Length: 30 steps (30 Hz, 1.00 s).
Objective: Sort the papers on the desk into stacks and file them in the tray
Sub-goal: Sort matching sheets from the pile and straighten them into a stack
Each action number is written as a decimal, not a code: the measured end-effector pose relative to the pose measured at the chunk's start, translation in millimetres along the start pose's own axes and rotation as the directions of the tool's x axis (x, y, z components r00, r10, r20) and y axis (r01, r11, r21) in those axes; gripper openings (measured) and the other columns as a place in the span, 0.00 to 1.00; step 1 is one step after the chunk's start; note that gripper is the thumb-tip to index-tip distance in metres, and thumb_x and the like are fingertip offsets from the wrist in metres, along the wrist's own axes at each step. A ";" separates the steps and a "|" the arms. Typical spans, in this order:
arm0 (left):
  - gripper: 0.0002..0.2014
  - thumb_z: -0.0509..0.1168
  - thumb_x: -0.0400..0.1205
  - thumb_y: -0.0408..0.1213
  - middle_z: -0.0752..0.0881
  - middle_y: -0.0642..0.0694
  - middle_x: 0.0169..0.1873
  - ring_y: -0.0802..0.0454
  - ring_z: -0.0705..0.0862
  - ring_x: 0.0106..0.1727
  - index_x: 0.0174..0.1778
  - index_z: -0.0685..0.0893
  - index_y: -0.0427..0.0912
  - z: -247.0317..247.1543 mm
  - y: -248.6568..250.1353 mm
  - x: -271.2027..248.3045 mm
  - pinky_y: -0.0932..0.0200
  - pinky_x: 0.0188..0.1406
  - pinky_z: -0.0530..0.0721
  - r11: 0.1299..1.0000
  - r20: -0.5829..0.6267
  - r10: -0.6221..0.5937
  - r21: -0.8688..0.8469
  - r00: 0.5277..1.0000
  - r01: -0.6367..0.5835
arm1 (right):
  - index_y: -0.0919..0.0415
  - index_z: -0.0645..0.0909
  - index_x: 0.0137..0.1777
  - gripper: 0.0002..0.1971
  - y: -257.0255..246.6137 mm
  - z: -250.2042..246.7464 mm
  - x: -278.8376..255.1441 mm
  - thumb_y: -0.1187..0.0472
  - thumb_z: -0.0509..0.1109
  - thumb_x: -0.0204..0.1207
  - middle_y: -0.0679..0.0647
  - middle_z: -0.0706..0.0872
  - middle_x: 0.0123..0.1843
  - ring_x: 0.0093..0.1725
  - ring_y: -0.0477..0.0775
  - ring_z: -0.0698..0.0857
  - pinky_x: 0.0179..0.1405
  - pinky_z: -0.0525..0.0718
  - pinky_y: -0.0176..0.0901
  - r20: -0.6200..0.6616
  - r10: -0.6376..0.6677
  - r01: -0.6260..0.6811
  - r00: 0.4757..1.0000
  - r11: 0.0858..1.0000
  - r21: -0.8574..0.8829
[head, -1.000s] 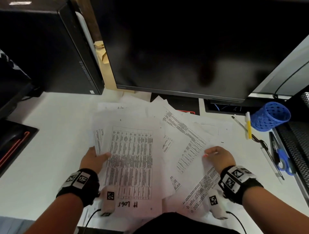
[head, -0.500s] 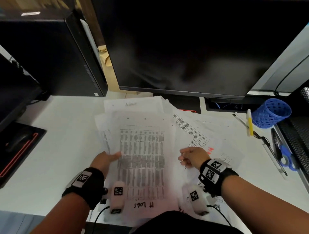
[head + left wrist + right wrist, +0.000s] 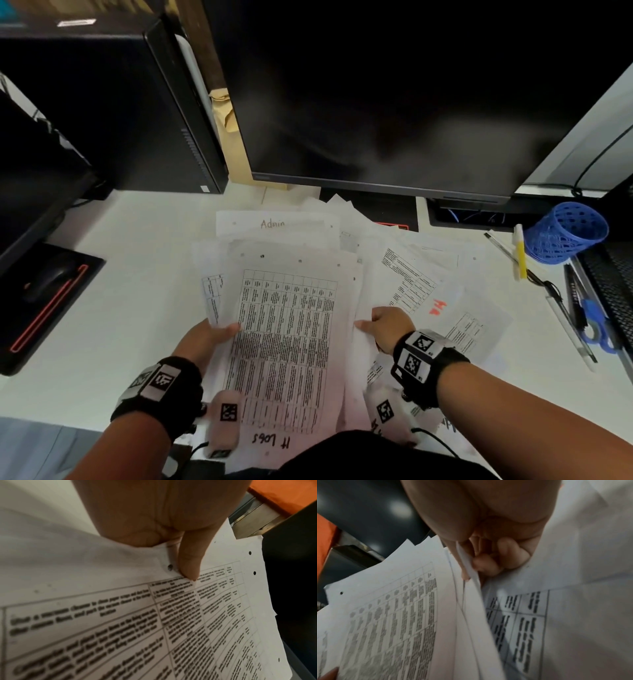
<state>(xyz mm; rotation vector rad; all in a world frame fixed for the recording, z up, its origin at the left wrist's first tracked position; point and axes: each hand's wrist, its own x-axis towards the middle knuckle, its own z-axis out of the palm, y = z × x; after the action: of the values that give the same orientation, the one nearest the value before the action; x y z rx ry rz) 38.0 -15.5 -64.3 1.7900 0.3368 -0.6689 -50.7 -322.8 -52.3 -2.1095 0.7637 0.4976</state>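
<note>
Papers [image 3: 284,342] table-printed, hole-punched, overlapping

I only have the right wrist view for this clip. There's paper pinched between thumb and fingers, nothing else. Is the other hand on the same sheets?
Observer: Yes. The left hand grips the left edge of the stack, thumb on top; the right hand pinches its right edge.
Reviewer: Any label on the top sheet?
Observer: "IT LOGS" is handwritten at its near edge, below a printed table.
Reviewer: Other papers left on the desk?
Observer: Yes, loose sheets lie spread right of the stack.
</note>
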 end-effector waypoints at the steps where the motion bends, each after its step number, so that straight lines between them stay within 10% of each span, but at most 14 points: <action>1: 0.22 0.73 0.70 0.44 0.88 0.42 0.54 0.38 0.83 0.61 0.59 0.84 0.39 -1.0 1.7 -1.0 0.35 0.71 0.70 1.000 0.002 0.006 -0.006 1.000 -0.006 | 0.58 0.64 0.25 0.22 2.6 -3.5 0.2 0.55 0.70 0.76 0.50 0.70 0.25 0.26 0.48 0.69 0.26 0.66 0.41 -0.002 0.017 -0.017 1.000 1.000 -0.001; 10: 0.16 0.69 0.79 0.38 0.87 0.39 0.53 0.39 0.83 0.58 0.61 0.82 0.38 -12.0 19.8 -8.3 0.44 0.66 0.76 0.994 -0.213 0.110 0.021 0.971 -0.108 | 0.56 0.85 0.43 0.02 72.0 -81.3 -0.8 0.60 0.73 0.72 0.50 0.86 0.52 0.50 0.51 0.83 0.57 0.77 0.42 0.031 0.092 -0.094 0.995 0.995 0.041; 14: 0.28 0.78 0.65 0.53 0.89 0.44 0.54 0.40 0.84 0.60 0.57 0.85 0.42 -18.5 11.7 2.0 0.38 0.69 0.72 0.998 -0.089 0.057 -0.035 0.994 -0.060 | 0.58 0.74 0.31 0.13 75.4 -97.3 -7.1 0.61 0.76 0.72 0.51 0.74 0.21 0.23 0.51 0.70 0.24 0.67 0.39 0.095 0.222 -0.238 0.970 0.949 0.210; 18: 0.29 0.78 0.61 0.52 0.90 0.44 0.51 0.41 0.85 0.59 0.54 0.87 0.39 -3.4 16.9 -1.3 0.41 0.70 0.72 0.999 0.060 0.045 -0.005 0.997 -0.045 | 0.47 0.70 0.36 0.15 61.6 -90.4 -0.6 0.46 0.74 0.72 0.51 0.74 0.23 0.19 0.49 0.71 0.20 0.69 0.37 -0.010 0.245 -0.233 0.970 0.932 0.278; 22: 0.21 0.79 0.63 0.42 0.90 0.42 0.49 0.41 0.84 0.61 0.50 0.88 0.38 19.0 33.2 -20.6 0.47 0.68 0.72 0.994 0.176 0.078 -0.084 0.981 -0.064 | 0.60 0.73 0.73 0.25 57.4 -76.3 4.8 0.52 0.67 0.79 0.57 0.82 0.66 0.65 0.60 0.81 0.60 0.76 0.44 -0.170 0.218 -0.179 0.961 0.960 0.217; 25: 0.38 0.83 0.46 0.55 0.90 0.44 0.53 0.44 0.84 0.61 0.52 0.89 0.42 23.6 31.0 -26.2 0.43 0.71 0.70 0.988 0.247 0.121 -0.122 0.961 -0.093 | 0.62 0.79 0.57 0.11 59.9 -78.5 0.6 0.57 0.65 0.79 0.58 0.86 0.57 0.60 0.62 0.83 0.54 0.77 0.43 -0.295 0.203 -0.102 0.934 0.940 0.325; 30: 0.38 0.83 0.38 0.61 0.91 0.45 0.48 0.52 0.89 0.51 0.43 0.92 0.46 33.7 42.7 -44.0 0.56 0.53 0.78 0.971 0.307 0.214 -0.174 0.927 -0.167 | 0.53 0.82 0.43 0.08 60.3 -88.6 -23.6 0.66 0.66 0.80 0.48 0.90 0.42 0.43 0.49 0.88 0.38 0.80 0.35 -0.368 0.085 0.140 0.926 0.827 0.545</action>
<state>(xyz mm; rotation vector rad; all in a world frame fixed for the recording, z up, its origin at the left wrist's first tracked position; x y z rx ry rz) 16.8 -56.4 -11.6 1.5192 -0.0138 -0.7649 -101.2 -415.0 -20.8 -1.6547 0.9559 -0.1656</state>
